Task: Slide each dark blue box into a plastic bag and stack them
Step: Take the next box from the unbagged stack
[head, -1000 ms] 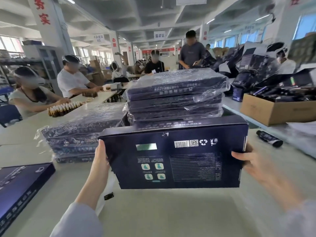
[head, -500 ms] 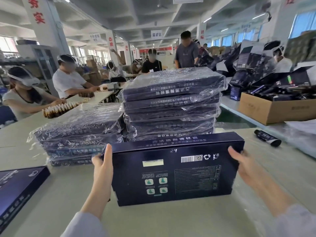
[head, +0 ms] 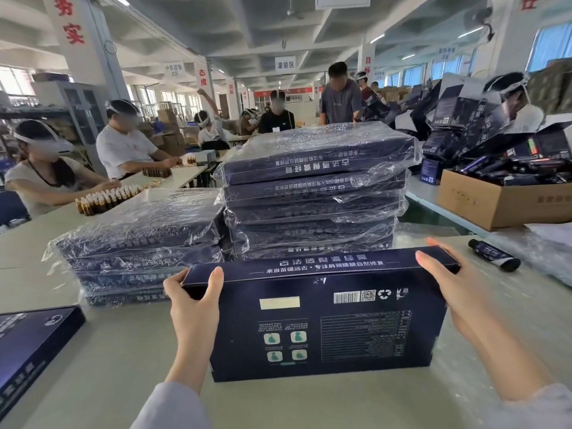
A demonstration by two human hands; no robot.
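Note:
I hold a dark blue box [head: 328, 317] upright on its long edge, its printed back facing me, just above the table. My left hand [head: 192, 305] grips its top left corner, thumb on the top face. My right hand [head: 445, 283] grips the top right corner the same way. Behind it stand two stacks of bagged boxes: a tall stack [head: 312, 190] in the middle and a lower stack [head: 139, 243] to the left. Clear plastic film [head: 464, 363] lies on the table under and right of the box. Another bare blue box [head: 31, 345] lies at the left edge.
A cardboard carton [head: 501, 202] full of dark items stands at the right. A dark tube [head: 493, 254] lies near it. Small brown bottles [head: 108, 198] stand on the neighbouring table. Several people work at tables behind.
The box has come down and toward me, and its top edge has tipped into view. My hands have shifted from the box's sides to its top corners.

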